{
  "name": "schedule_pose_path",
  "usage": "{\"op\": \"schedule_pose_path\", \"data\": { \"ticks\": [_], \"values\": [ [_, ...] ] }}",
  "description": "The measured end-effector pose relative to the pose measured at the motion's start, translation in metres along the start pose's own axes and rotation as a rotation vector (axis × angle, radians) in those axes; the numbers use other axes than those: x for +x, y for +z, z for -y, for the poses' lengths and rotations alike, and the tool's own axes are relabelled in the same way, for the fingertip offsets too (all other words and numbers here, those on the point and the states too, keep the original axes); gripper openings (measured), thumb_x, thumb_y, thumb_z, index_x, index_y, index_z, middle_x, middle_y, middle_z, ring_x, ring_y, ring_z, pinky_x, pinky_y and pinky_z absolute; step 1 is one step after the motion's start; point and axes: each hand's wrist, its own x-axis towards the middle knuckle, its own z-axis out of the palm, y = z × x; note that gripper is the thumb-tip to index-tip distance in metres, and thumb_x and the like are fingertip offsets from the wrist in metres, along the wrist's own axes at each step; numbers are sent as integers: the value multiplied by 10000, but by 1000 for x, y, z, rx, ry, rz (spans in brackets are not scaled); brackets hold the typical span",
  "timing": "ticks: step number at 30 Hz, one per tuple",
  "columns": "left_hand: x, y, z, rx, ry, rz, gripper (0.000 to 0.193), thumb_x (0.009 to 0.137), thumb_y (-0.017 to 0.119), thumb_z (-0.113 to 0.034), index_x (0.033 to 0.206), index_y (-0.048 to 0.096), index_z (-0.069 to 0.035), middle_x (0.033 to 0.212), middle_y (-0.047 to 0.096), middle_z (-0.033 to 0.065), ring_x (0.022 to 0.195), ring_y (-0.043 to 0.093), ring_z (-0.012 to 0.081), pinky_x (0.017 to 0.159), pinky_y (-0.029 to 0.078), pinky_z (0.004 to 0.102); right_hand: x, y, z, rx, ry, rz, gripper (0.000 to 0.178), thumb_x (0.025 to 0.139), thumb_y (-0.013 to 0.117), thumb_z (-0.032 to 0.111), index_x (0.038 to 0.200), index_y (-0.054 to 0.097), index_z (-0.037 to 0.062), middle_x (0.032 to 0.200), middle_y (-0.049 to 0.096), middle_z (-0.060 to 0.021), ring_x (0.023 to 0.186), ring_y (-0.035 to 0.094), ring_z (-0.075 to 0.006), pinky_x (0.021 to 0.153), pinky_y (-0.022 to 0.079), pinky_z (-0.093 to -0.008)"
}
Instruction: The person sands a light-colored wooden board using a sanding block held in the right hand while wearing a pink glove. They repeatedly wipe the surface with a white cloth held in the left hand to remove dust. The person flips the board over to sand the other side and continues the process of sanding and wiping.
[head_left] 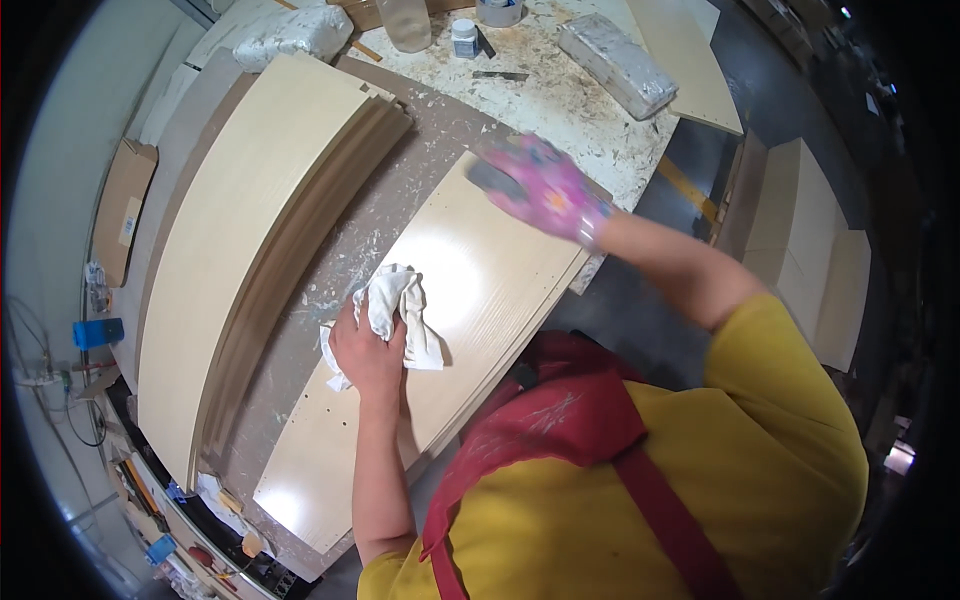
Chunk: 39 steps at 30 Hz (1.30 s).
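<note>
A long pale wood-grain board [470, 262] with small drilled holes lies in front of me, on top of at least one more like it. My left hand [368, 350] is bare and closed around a crumpled white cloth [408, 305], pressing it on the board near its middle. My right hand [548, 190], in a pink flowered glove, is at the board's far end, slightly smeared by motion. Its fingers are wrapped around a dark grey block [492, 180], whose exact kind is not clear.
A stack of curved pale boards [235, 220] stands to the left. Farther back on the paint-spotted table are a wrapped block [618, 66], a small white bottle [465, 38], a plastic jug [405, 22] and a white bundle [295, 36]. Cardboard boxes [800, 220] stand at the right.
</note>
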Motion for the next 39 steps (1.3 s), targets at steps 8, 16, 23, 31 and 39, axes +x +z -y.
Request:
{"op": "schedule_pose_path", "data": {
  "ticks": [8,16,23,31,39],
  "values": [
    [-5,6,5,37,-63,-45,572,692,771,-250,1204,602,-59,1214,587,195,1077,568,373,929,423,452,-9,-20,7,33,43,143,576,880,536,489,1377,485,203,1288,507,-268,1193,508,-378,920,472,-479],
    [-2,0,0,19,-42,-1,520,730,740,-250,1181,602,-29,1180,604,190,1058,579,362,932,419,451,70,-4,-9,72,29,21,573,865,555,482,1355,502,190,1207,560,-236,995,611,-382,831,522,-427],
    [-3,-1,2,27,-77,33,500,751,724,-253,1171,605,-10,1182,604,204,1044,584,372,924,426,448,31,21,0,-4,-132,-102,573,866,532,487,1356,508,191,1248,541,-225,1080,587,-354,884,510,-433],
    [1,1,7,-15,-87,76,474,760,712,-244,1148,608,6,1169,605,217,1011,582,397,892,437,463,43,4,-2,153,-58,6,558,858,560,481,1331,542,185,1237,551,-223,1079,589,-384,931,484,-433],
    [-3,4,6,-23,-68,-3,412,751,715,-215,1086,621,5,1117,619,220,966,587,411,854,450,470,-13,-11,-27,59,-112,-5,625,856,554,531,1393,465,224,1216,518,-212,1106,544,-371,908,479,-467]
  ]
}}
